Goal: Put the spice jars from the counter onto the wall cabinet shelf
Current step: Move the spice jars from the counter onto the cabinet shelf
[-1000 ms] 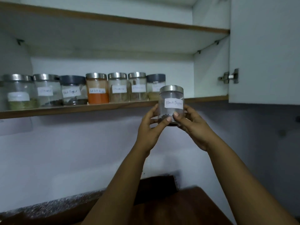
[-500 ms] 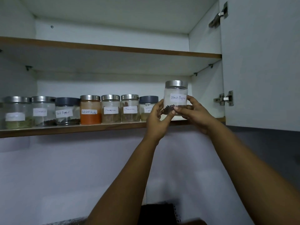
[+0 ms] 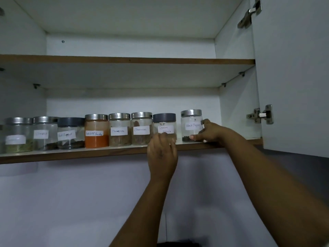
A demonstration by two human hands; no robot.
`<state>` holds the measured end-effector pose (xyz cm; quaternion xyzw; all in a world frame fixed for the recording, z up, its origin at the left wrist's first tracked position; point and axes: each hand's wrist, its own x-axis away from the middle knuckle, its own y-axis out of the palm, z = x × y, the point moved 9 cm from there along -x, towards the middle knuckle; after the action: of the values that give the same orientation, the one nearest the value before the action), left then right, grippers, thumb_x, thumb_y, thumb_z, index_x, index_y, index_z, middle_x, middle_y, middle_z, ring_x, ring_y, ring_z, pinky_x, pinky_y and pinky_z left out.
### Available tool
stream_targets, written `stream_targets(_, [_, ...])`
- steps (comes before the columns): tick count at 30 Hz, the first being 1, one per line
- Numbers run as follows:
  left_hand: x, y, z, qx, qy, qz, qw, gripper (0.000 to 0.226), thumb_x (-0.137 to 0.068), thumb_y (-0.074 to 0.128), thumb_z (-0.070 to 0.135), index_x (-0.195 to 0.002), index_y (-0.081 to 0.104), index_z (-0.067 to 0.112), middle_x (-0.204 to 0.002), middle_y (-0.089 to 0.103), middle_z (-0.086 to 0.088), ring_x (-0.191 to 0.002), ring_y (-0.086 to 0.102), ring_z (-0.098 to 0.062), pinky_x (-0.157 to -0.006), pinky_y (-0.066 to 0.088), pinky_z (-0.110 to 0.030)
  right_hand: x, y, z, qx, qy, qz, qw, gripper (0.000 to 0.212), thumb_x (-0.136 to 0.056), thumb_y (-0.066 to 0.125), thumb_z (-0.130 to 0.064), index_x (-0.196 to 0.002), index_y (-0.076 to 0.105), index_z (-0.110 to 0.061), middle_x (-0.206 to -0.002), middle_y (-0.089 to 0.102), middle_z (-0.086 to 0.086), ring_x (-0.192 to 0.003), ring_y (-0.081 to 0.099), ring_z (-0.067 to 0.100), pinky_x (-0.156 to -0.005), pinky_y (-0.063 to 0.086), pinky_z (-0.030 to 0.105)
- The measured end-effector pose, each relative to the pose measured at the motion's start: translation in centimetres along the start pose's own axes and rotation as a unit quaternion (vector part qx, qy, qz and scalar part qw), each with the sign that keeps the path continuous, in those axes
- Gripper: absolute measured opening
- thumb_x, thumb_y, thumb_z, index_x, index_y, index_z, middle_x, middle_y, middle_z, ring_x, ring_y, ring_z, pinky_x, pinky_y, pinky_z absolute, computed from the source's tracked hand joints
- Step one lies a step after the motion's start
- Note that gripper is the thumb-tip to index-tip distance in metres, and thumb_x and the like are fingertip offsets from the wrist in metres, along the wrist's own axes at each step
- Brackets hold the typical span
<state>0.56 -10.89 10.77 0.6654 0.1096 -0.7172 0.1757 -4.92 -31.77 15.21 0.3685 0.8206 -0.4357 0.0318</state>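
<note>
On lower shelf: right hand grips Black Pepper jar; left hand blurred, grip unreadable, hiding Garam Masala jar base.

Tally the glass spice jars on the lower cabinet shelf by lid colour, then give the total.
Clear glass jars with shiny silver metal lids: 6
Clear glass jars with dark grey lids: 2
Total: 8 jars on the wooden-edged lower shelf. The far left is cut off by the picture's edge, so more may stand there.
</note>
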Motion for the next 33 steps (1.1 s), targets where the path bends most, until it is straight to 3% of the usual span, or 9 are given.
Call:
stream_targets(2, [0.2,0.6,0.1,-0.05,0.062,-0.014,0.997,0.016,-0.095,0.05,0.023,-0.09,0.058,0.01,-0.083,0.054,-0.006,-0.073,0.05,-0.02,-0.061,0.042,-0.031,-0.5,0.2,-0.2,0.01,0.006,-0.011,1.0,0.099,-0.073,0.082,-0.043,-0.147,0.025,-0.011,-0.139,0.048,0.009,-0.125,0.048,0.028,-0.106,0.041,0.043])
stream_targets(4, [0.1,1.0,-0.3,-0.071,0.074,-0.026,0.994,0.02,-0.095,0.047,0.025,-0.086,0.058,0.012,-0.081,0.053,-0.005,-0.071,0.047,-0.019,-0.06,0.037,-0.03,-1.0,0.6,0.1,-0.011,0.013,-0.021,1.0,0.098,-0.071,0.083,-0.043,-0.147,0.029,-0.012,-0.141,0.047,0.008,-0.124,0.048,0.028,-0.107,0.04,0.043])
stream_targets(9, [0.3,1.5,-0.6,-0.087,0.079,-0.025,0.993,0.025,-0.098,0.043,0.027,-0.086,0.059,0.012,-0.083,0.053,-0.005,-0.072,0.045,-0.018,-0.061,0.033,-0.029,-1.9,1.7,1.1,-0.055,0.008,-0.027,0.998,0.109,-0.063,0.087,-0.047,-0.148,0.026,-0.016,-0.137,0.052,0.006,-0.123,0.05,0.025,-0.106,0.042,0.042])
stream_targets(17, [0.2,1.2,-0.5,-0.072,0.069,-0.027,0.995,0.026,-0.099,0.043,0.027,-0.084,0.058,0.012,-0.082,0.053,-0.005,-0.073,0.046,-0.019,-0.061,0.034,-0.03,-1.7,2.2,1.0,-0.049,0.013,-0.042,0.998,0.102,-0.07,0.083,-0.044,-0.149,0.025,-0.015,-0.131,0.055,0.004,-0.118,0.052,0.022,-0.101,0.042,0.034])
stream_targets(19, [0.2,1.3,-0.6,-0.072,0.065,-0.037,0.995,0.027,-0.099,0.042,0.028,-0.086,0.059,0.013,-0.084,0.053,-0.005,-0.074,0.047,-0.018,-0.062,0.035,-0.03,-1.6,2.2,1.0,-0.05,0.02,-0.038,0.998,0.108,-0.07,0.083,-0.043,-0.152,0.018,-0.016,-0.135,0.053,0.006,-0.121,0.05,0.023,-0.102,0.041,0.034])
stream_targets(23, [0.4,1.4,-0.6,-0.068,0.07,-0.04,0.994,0.023,-0.098,0.045,0.028,-0.086,0.059,0.013,-0.084,0.053,-0.005,-0.074,0.047,-0.019,-0.063,0.033,-0.029,-1.2,2.3,1.0,-0.045,0.03,-0.035,0.998,0.128,-0.073,0.082,-0.041,-0.154,-0.015,-0.021,-0.143,0.049,0.008,-0.131,0.045,0.027,-0.107,0.035,0.035])
stream_targets(27, [0.3,1.4,-0.7,-0.069,0.067,-0.043,0.994,0.022,-0.099,0.046,0.028,-0.088,0.059,0.013,-0.085,0.053,-0.005,-0.075,0.047,-0.018,-0.063,0.034,-0.029,-0.9,2.2,0.8,-0.019,0.037,-0.031,0.999,0.121,-0.075,0.08,-0.045,-0.156,-0.006,-0.015,-0.154,0.035,0.003,-0.136,0.04,0.025,-0.105,0.034,0.033])
stream_targets(30, [0.5,1.4,-0.7,-0.062,0.07,-0.05,0.994,0.021,-0.099,0.046,0.027,-0.089,0.059,0.013,-0.086,0.054,-0.004,-0.075,0.049,-0.019,-0.063,0.037,-0.031,-0.5,2.3,0.8,-0.012,0.044,-0.032,0.998,0.127,-0.077,0.077,-0.047,-0.152,-0.019,-0.016,-0.147,0.047,0.006,-0.136,0.041,0.026,-0.107,0.033,0.034])
stream_targets(33, [0.6,1.4,-0.8,-0.056,0.079,-0.053,0.994,0.02,-0.099,0.046,0.027,-0.091,0.058,0.013,-0.088,0.054,-0.004,-0.077,0.049,-0.019,-0.065,0.039,-0.032,0.0,2.3,0.6,0.004,0.042,-0.029,0.999,0.13,-0.078,0.074,-0.051,-0.148,-0.03,-0.018,-0.157,0.031,0.011,-0.141,0.034,0.028,-0.113,0.029,0.036])
